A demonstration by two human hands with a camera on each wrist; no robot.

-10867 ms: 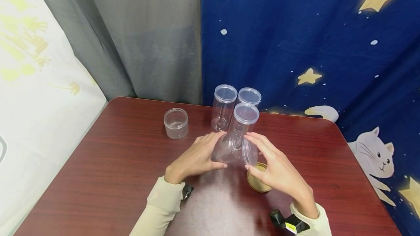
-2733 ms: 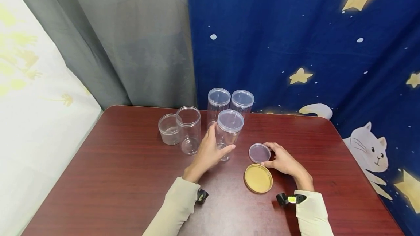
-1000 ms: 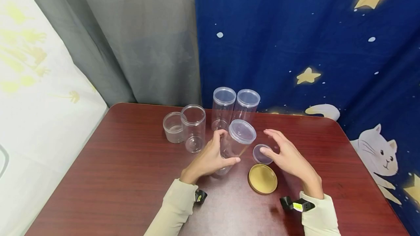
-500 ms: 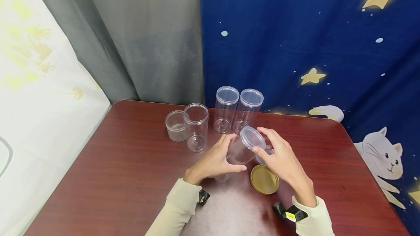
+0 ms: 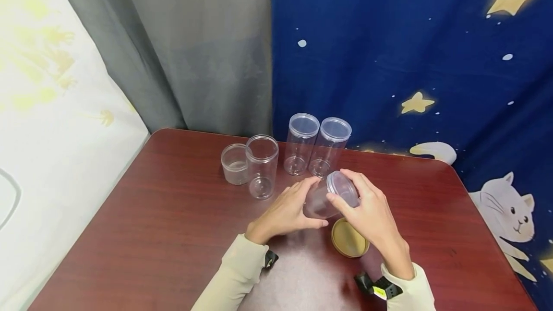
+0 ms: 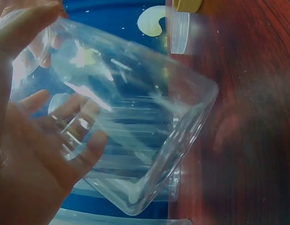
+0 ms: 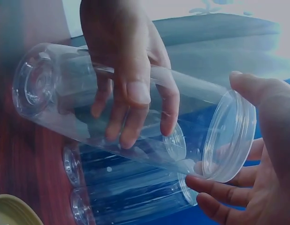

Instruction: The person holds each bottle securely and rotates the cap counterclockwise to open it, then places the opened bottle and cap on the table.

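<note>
My left hand (image 5: 287,212) holds a tall clear plastic jar (image 5: 317,204) around its body, tilted on its side off the table. In the right wrist view the fingers curl around the jar (image 7: 131,112), its round base at the left. At the other end, my right hand (image 5: 373,212) grips the rim of the jar's clear screw lid (image 5: 344,190) between thumb and fingers. The lid (image 7: 229,136) sits on the jar's mouth. In the left wrist view the jar's base (image 6: 178,150) points away from the palm, and I see nothing inside it.
Two lidded tall jars (image 5: 302,145) (image 5: 330,148) stand at the table's back edge. Left of them are a lidless tall jar (image 5: 261,172) and a short wide jar (image 5: 234,164). A gold lid (image 5: 350,238) lies beneath my right hand, beside a loose clear lid (image 6: 179,33).
The jar has been tilted further over to the right. My right hand has moved from above the loose clear lid onto the held jar's lid. An earlier handled jar now stands lidless at left.
</note>
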